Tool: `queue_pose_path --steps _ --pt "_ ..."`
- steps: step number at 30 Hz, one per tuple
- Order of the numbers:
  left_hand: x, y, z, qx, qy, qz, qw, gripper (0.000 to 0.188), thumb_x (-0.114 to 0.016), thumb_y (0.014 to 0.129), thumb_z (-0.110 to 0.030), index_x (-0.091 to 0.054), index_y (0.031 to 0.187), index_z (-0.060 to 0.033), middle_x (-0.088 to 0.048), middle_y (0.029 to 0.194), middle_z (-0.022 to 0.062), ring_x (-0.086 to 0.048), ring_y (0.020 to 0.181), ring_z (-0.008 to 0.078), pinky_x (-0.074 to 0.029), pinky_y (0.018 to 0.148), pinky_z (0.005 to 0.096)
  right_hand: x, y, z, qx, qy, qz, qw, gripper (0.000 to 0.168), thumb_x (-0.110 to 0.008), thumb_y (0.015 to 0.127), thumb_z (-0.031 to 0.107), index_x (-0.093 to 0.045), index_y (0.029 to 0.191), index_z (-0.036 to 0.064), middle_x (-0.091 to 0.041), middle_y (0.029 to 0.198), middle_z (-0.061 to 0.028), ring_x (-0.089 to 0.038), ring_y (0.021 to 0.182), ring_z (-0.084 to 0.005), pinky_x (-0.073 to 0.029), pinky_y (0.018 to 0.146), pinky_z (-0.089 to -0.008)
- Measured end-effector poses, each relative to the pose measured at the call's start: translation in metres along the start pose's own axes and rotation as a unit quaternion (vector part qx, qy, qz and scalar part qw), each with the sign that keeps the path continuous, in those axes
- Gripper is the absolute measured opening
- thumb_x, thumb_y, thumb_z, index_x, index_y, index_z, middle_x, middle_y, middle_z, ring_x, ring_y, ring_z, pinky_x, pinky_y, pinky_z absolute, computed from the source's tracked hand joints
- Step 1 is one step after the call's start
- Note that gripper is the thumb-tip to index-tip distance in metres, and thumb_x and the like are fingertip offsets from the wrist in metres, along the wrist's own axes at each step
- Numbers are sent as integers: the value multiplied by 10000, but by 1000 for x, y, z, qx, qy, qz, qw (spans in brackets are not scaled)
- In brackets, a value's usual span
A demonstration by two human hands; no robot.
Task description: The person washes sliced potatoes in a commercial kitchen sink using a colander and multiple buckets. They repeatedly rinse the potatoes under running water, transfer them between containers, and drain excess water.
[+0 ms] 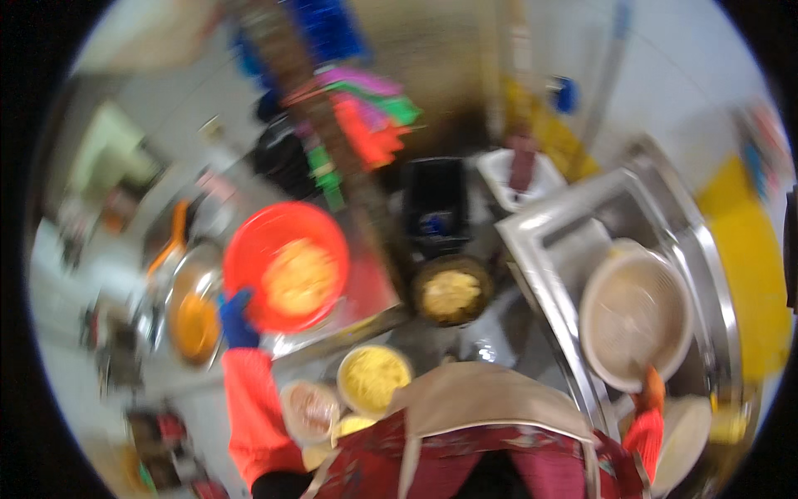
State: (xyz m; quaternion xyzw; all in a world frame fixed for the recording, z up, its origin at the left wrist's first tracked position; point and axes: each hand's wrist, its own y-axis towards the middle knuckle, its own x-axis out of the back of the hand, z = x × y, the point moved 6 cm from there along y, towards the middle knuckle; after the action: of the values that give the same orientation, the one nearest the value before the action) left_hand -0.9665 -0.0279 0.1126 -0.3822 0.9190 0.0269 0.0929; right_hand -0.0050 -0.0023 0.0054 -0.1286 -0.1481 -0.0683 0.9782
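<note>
My left hand [238, 319], in a blue glove, grips the near left rim of a red plastic basin [240, 249]. Orange-yellow food [300, 277] lies inside the basin, blurred past naming. On my right, a pale beige plastic colander [633, 318] is over a stainless steel sink [530, 240]. My right hand [651, 388], at the bottom of the colander, holds its near rim; the fingers are partly hidden and blurred. The colander looks tilted, and only a dull surface shows inside it.
Between basin and sink, a dark round container [430, 312] holds yellowish pieces. A tub of yellow shreds [374, 377] and a tub of pinkish food [310, 411] stand low near me. Steel bowl [212, 262] is at left. Coloured gloves [368, 125] hang ahead beside a white bin [542, 178].
</note>
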Motion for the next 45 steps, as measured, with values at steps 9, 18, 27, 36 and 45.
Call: queue_pose_path --steps 9,18,27,36,45 --pt "-111 -101 -17 53 39 -52 996 189 -695 783 46 -606 935 -23 -701 895 132 -672 746 232 -577 693 378 67 16 -65 -226 241 -169 928 384 -638 912 373 -618 1163 82 -692 914 -25 -646 645 -170 -440 420 -273" --pt "-254 -157 -35 50 136 60 988 238 -742 786 0 -590 966 -34 -686 916 112 -657 768 196 -567 707 354 104 21 -60 -206 69 -124 968 512 -710 820 440 -602 1224 145 -700 936 -32 -638 692 -208 -442 495 -390" --pt "-449 -194 -12 -7 132 278 951 254 -677 821 31 -632 1070 2 -714 992 140 -687 839 209 -570 786 356 90 9 4 -223 -2 -215 951 493 -660 809 374 -660 1189 60 -720 913 -129 -703 695 -234 -566 556 -364" --pt "-637 -269 39 -260 219 396 853 256 -663 769 17 -663 1025 7 -701 895 112 -664 808 189 -531 754 345 72 -14 21 -284 9 -169 944 448 -648 777 296 -681 1132 24 -727 903 -154 -714 659 -243 -583 534 -333" --pt "-709 -363 45 -517 376 377 671 371 -765 699 -48 -673 1059 -60 -651 1119 169 -639 1030 368 -522 870 410 75 -34 14 -316 34 -194 928 484 -656 788 274 -616 1161 -32 -713 913 -166 -705 648 -264 -586 516 -335"
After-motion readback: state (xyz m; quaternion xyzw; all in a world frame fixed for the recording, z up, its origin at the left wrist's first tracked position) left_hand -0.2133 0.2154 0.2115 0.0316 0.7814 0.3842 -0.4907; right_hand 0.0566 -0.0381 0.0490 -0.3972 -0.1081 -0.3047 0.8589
